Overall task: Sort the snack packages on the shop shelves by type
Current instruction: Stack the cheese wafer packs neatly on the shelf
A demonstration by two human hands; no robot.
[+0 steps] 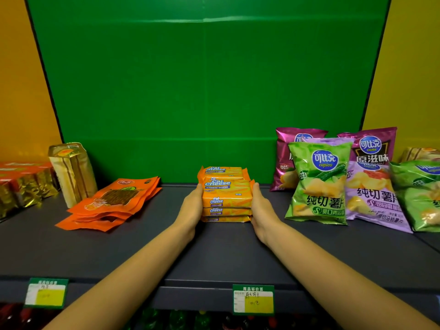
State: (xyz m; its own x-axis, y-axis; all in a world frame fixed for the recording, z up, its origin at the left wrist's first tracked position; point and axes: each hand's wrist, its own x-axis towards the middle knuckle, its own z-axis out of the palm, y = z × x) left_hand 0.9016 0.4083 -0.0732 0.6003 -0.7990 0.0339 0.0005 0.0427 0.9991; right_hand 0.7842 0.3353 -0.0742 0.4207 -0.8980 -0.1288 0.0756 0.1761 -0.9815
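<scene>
A stack of orange Cal Cheese wafer packs (226, 198) stands in the middle of the dark grey shelf (214, 253). My left hand (192, 207) presses flat against the stack's left side and my right hand (262, 210) against its right side, so the stack is clamped between both palms. Another wafer pack (222, 171) lies just behind, on top. Flat orange pouches (112, 203) lie fanned out to the left. Green (320, 179), purple (373, 148) and lilac (373, 198) chip bags stand on the right.
A tall gold wafer pack (72, 172) stands at the left beside gold and red boxes (23, 182). More green chip bags (419, 194) sit at the far right. Price tags (253, 298) hang on the shelf's front edge. A green back panel (204, 91) closes the shelf.
</scene>
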